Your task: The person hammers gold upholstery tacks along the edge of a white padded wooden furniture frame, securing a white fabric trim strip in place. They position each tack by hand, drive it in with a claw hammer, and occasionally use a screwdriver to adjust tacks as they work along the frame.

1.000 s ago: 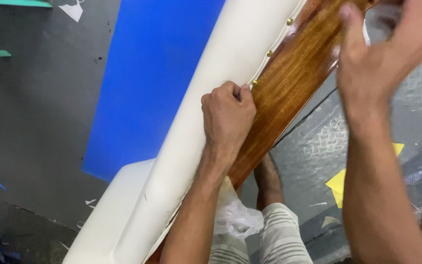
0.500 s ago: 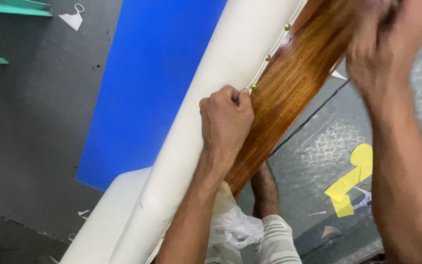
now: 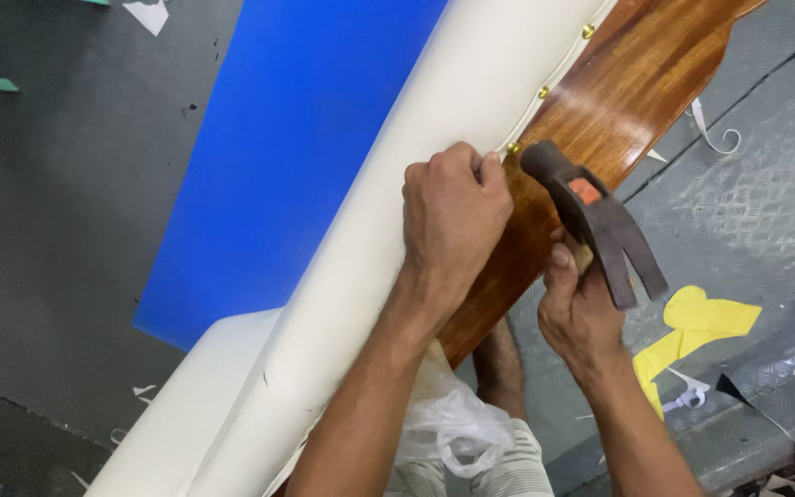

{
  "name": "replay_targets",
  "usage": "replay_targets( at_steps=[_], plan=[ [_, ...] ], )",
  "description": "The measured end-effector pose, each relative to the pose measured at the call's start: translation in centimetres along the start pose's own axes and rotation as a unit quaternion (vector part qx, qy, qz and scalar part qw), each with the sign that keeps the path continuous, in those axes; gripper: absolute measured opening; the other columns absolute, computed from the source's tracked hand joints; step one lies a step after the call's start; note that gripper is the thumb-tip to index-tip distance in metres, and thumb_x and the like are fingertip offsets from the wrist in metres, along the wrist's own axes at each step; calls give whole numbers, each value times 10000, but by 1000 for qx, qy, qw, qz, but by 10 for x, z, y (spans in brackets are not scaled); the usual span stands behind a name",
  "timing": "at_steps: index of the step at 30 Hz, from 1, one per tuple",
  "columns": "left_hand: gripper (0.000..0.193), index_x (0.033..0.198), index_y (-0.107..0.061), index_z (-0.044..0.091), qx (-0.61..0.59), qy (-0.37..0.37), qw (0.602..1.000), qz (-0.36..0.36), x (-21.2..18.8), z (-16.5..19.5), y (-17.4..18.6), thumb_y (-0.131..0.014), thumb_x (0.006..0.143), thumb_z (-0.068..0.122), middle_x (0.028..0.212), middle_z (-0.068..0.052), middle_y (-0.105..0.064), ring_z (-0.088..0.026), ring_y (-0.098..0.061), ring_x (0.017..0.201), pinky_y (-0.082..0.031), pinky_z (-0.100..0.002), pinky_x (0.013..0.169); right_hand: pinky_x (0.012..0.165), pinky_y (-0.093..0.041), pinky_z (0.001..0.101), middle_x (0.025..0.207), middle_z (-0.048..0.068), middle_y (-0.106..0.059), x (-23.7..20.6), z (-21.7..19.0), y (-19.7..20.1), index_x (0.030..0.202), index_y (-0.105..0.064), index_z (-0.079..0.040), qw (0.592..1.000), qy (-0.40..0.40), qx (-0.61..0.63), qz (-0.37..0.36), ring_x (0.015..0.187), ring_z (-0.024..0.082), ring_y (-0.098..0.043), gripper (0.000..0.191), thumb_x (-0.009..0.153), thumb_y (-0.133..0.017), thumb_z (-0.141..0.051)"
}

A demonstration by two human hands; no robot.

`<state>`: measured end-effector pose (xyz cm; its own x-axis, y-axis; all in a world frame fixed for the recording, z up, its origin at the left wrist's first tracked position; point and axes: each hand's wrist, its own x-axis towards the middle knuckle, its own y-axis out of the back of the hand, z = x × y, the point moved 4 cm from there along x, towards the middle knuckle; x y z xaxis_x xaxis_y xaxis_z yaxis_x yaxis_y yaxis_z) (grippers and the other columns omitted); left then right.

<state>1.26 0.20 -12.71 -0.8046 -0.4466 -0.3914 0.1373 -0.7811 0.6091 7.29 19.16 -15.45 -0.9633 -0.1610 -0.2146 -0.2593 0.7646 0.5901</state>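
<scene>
Head view, looking down: the left hand (image 3: 453,216) is closed into a fist on the cream upholstery (image 3: 361,276), its thumb and fingers pinched right at the seam where the padding meets the varnished wooden rail (image 3: 618,110). The right hand (image 3: 577,308) grips the handle of a claw hammer (image 3: 591,216), whose head sits just beside the left thumb, almost touching the nearest brass tack (image 3: 513,146). More brass tacks run up the seam toward the top edge.

The clearest risk, as I judge it, is a struck thumb: hammer face and fingertips share nearly the same spot, so a slightly off blow lands on skin. A glancing hit could also dent or scratch the glossy wood, or bend the tack sideways (it looks only partly seated, though that is hard to confirm). If the left hand's pinch slackens, the cream covering may slip and wrinkle along the seam.

What the left fingers pinch is hidden under the fist. The hammer's handle is mostly covered by the right hand. The upholstered piece is cut off at top and bottom, so its overall shape stays unclear. A foot (image 3: 501,364) and crumpled plastic bag (image 3: 448,419) show below it on the grey floor (image 3: 766,193), among yellow scraps (image 3: 697,322).
</scene>
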Motion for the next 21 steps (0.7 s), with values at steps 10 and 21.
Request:
replay_targets(
  at_steps=[10,21],
  plan=[
    [310,661,-612,-16,-22,65,995,-70,-1,-5,-1,-613,921,151,515,-192,-615,-330,-687,473,-535,-461,467,615,-449,282,884,71,-606,-4,-5,-3,1229,-598,29,995,-38,93,17,689,128,-531,224,1081,-529,-125],
    [319,662,-599,8,-36,82,992,-90,-1,-8,0,-617,929,182,511,-185,-623,-323,-690,456,-527,-462,454,778,-475,315,987,107,-623,-3,0,1,1249,-614,63,998,17,54,37,844,187,-568,232,1124,-582,-130]
  ],
)
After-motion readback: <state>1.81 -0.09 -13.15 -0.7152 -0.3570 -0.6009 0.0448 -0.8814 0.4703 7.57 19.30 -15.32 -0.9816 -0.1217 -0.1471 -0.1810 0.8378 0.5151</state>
